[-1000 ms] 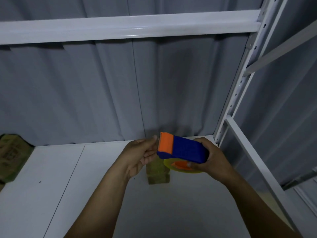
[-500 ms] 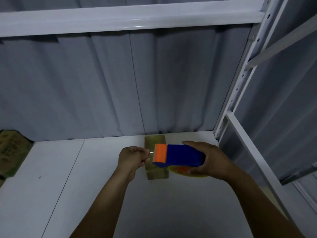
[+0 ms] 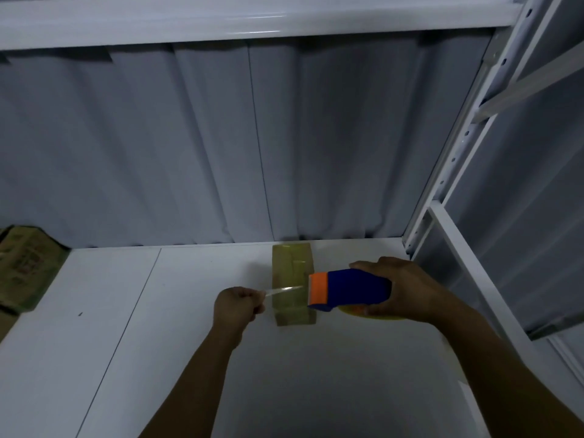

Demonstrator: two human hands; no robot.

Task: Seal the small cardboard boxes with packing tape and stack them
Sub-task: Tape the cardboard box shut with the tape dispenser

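Dim, bluish light; wide-angle bending at edges

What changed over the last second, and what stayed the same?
The left hand, earlier at the orange end of the tape dispenser, pinched the tape and drew left, stretching out a clear strip. The right hand kept its grip on the dispenser; the small box stayed on the white surface.

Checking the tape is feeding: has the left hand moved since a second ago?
Yes. The left hand has gone left, from overlapping the small box to clear of its left edge, drawing tape from the dispenser.
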